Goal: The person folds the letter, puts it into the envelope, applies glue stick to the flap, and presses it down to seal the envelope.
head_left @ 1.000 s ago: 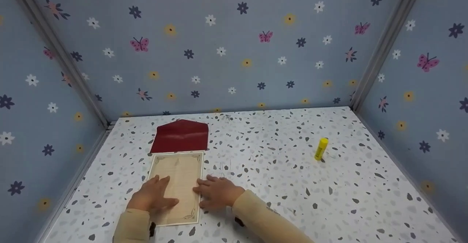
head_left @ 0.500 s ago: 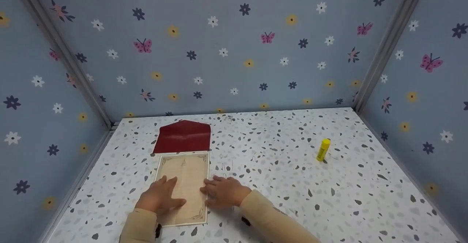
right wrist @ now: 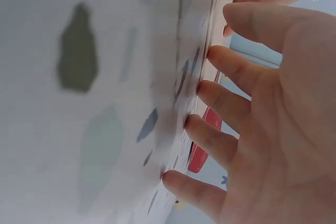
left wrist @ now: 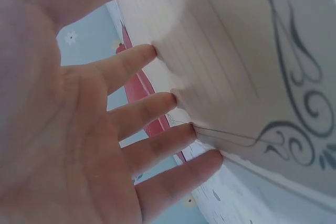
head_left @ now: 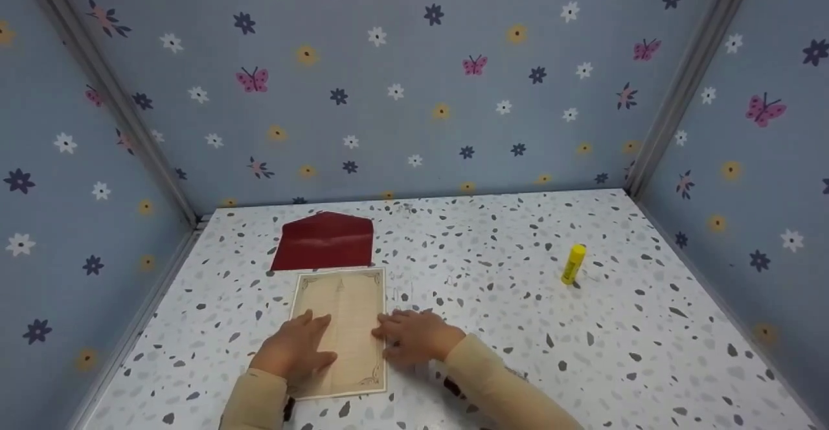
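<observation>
A cream sheet of lined letter paper (head_left: 356, 326) with a white edge and scrolled corners lies flat on the speckled table. My left hand (head_left: 291, 344) rests on its left side; in the left wrist view the spread fingertips (left wrist: 144, 52) touch the paper. At the sheet's right edge lies my right hand (head_left: 418, 336), fingers extended. In the right wrist view some of its fingertips (right wrist: 216, 53) touch along that edge, while others meet the table. Just beyond the paper's top edge is a dark red envelope (head_left: 324, 245), its pointed flap facing away.
A yellow glue stick (head_left: 573, 264) stands on the right part of the white speckled table (head_left: 492, 300). Blue flowered panels (head_left: 414, 87) enclose the table at the back and both sides.
The paper has slid to the right along the table, with both hands moving along with it. Relative to the paper, the envelope and glue stick stay in place. The view shifted slightly at first.
</observation>
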The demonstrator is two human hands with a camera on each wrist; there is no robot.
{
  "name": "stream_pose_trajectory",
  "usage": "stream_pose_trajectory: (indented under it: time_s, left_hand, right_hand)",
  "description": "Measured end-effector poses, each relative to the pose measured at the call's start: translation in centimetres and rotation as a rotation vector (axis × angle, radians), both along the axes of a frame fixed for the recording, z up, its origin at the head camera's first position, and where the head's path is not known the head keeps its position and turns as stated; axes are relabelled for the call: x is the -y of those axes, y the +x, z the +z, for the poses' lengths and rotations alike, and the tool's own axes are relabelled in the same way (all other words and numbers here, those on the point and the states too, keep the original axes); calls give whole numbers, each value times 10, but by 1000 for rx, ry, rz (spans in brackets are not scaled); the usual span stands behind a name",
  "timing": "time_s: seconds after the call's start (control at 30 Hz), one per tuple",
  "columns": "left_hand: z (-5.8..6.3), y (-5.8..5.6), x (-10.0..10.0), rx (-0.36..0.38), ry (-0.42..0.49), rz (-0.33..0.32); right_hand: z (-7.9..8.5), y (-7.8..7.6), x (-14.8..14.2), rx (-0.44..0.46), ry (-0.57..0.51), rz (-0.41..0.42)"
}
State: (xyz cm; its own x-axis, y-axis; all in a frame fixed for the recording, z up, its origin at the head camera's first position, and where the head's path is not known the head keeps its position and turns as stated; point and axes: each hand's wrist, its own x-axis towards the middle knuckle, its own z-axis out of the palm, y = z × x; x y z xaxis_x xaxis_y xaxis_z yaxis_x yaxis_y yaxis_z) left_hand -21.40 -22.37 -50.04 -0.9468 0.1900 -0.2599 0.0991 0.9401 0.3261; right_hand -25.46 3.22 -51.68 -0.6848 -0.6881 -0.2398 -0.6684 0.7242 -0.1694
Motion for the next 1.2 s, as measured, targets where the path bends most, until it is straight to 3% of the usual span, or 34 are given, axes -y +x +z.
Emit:
stream_pose_trajectory:
  time_s: [0.13, 0.47, 0.97, 1.2]
  left_hand:
    - [1, 1, -6, -9, 16, -29]
    - [-1, -1, -21, -12, 34, -23]
    - [-7, -4, -45, -36, 31, -31]
    - [-6, -3, -62, -76, 59, -79]
  right_hand:
    - [0, -2, -10, -8, 18, -4]
    - [-1, -3, -34, 44, -32, -47]
    - [-2, -7, -56, 41, -14, -76]
    - [0, -10, -72, 85, -49, -121]
